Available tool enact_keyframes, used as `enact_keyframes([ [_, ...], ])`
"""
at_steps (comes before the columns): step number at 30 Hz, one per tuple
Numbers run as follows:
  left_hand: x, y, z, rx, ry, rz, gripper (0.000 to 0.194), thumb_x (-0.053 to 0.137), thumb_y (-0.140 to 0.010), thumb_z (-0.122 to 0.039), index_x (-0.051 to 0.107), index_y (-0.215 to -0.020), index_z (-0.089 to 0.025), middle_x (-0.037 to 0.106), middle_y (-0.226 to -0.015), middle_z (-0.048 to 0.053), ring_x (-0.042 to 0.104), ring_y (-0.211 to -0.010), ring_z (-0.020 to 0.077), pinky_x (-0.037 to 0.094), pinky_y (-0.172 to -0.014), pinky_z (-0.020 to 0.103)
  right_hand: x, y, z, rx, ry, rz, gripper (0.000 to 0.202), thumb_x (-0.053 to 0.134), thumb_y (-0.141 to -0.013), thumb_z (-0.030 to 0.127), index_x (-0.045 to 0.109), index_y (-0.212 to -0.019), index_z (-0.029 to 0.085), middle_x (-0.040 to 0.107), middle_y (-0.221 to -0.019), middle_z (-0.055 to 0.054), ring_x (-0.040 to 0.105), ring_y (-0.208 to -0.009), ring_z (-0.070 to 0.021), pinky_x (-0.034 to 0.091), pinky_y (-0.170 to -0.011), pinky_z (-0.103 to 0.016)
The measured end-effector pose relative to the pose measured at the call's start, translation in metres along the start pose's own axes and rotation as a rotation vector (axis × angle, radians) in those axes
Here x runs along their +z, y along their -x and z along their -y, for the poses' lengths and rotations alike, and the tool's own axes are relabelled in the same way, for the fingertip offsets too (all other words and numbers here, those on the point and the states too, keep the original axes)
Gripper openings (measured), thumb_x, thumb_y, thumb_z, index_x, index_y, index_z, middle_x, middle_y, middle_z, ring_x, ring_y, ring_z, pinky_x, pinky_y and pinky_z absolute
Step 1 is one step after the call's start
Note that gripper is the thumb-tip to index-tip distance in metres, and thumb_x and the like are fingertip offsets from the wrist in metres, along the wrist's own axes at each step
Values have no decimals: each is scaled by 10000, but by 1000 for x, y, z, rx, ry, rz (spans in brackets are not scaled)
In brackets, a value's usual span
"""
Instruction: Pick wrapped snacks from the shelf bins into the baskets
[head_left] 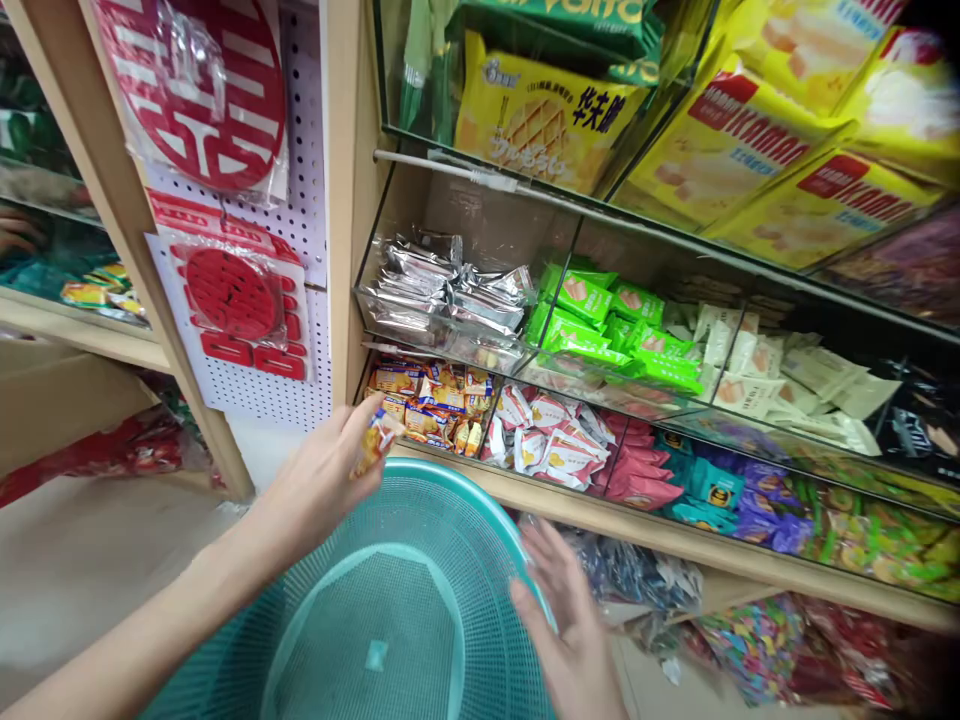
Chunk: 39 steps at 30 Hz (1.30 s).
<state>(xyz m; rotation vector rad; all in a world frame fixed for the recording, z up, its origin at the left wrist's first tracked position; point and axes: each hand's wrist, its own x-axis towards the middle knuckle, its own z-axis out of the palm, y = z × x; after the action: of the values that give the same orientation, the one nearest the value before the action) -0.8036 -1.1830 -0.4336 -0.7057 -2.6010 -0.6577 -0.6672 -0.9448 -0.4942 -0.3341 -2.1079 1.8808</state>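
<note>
My left hand is closed on a small orange-and-blue snack packet, just in front of the bottom shelf bin. More packets of the same look lie in that bin. Below my hands is a teal plastic basket with mesh sides; a small pale square shows on its floor. By the basket's right rim is my right hand, a little blurred, fingers apart and holding nothing. I cannot tell whether it touches the rim.
Clear-fronted bins hold silver packets, green packets, white-and-red packets and purple packets. Large yellow bags stand above. Red paper decorations hang at left. Bagged goods lie under the wooden shelf edge.
</note>
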Motion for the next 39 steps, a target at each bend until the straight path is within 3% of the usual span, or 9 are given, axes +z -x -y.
enact_keyframes([
  [2, 14, 19, 0, -1, 210, 108, 577, 476, -847, -298, 265, -1377, -212, 511, -1227, 106, 542, -1090, 254, 462, -909, 375, 23, -4, 4, 182, -161, 262, 574, 637, -779, 457, 425, -1290, 307, 492, -1362, -60, 463, -1239, -226, 349, -1051, -394],
  [4, 31, 31, -4, 1, 332, 242, 603, 491, -823, -253, 259, -1379, -217, 513, -1230, 101, 545, -1092, 243, 465, -911, 368, 46, -10, 3, 428, -351, 399, 532, 653, -771, 447, 467, -1250, 306, 519, -1329, -39, 495, -1197, -203, 392, -1000, -363],
  [9, 57, 35, -19, -50, 268, 445, 668, 475, -782, -156, 221, -1400, -171, 450, -1254, 149, 595, -1024, 259, 489, -856, 394, 89, -27, -11, 746, -626, 425, 378, 540, -815, 531, 592, -1068, 255, 620, -1036, -13, 574, -898, -142, 458, -718, -278],
  [18, 66, 37, -30, -13, 201, 537, 583, 502, -828, -269, 286, -1367, -211, 489, -1197, 123, 613, -1022, 262, 490, -830, 380, 89, -41, -29, 791, -604, 497, 465, 433, -823, 636, 587, -995, 232, 630, -752, 18, 583, -678, -128, 481, -716, -317],
  [24, 66, 35, -19, 21, 193, 557, 482, 405, -907, -384, 342, -1330, -161, 510, -1202, 145, 607, -1015, 267, 499, -822, 385, 75, -53, -39, 734, -508, 630, 552, 343, -838, 667, 567, -1010, 192, 653, -726, -16, 610, -630, -162, 502, -669, -330],
  [26, 63, 33, -12, 163, 147, 557, 473, 397, -900, -267, 317, -1359, -186, 444, -1321, 146, 524, -1156, 276, 457, -916, 406, 70, -59, -41, 728, -457, 680, 596, 287, -848, 676, 557, -1024, 175, 662, -727, -33, 617, -603, -169, 505, -652, -339],
  [29, 59, 29, -5, 472, 25, 602, 694, 472, -753, -62, 284, -1398, -235, 330, -1459, 117, 361, -1306, 295, 325, -1050, 463, 63, -67, -41, 744, -382, 772, 647, 236, -861, 669, 568, -1003, 132, 665, -691, -62, 632, -580, -180, 501, -631, -333],
  [31, 61, 27, -3, 578, -32, 622, 815, 484, -677, -9, 235, -1424, -218, 309, -1485, 118, 309, -1342, 296, 257, -1091, 478, 61, -70, -41, 746, -324, 838, 720, 169, -850, 692, 577, -980, 114, 669, -679, -81, 648, -604, -191, 497, -622, -319],
  [39, 73, 28, -5, 783, -73, 572, 589, 615, -785, -165, 386, -1326, -215, 458, -1392, 95, 377, -1307, 240, 216, -1109, 409, 61, -70, -40, 700, -264, 933, 819, 17, -823, 706, 527, -1118, 136, 695, -819, -89, 648, -662, -201, 495, -643, -349],
])
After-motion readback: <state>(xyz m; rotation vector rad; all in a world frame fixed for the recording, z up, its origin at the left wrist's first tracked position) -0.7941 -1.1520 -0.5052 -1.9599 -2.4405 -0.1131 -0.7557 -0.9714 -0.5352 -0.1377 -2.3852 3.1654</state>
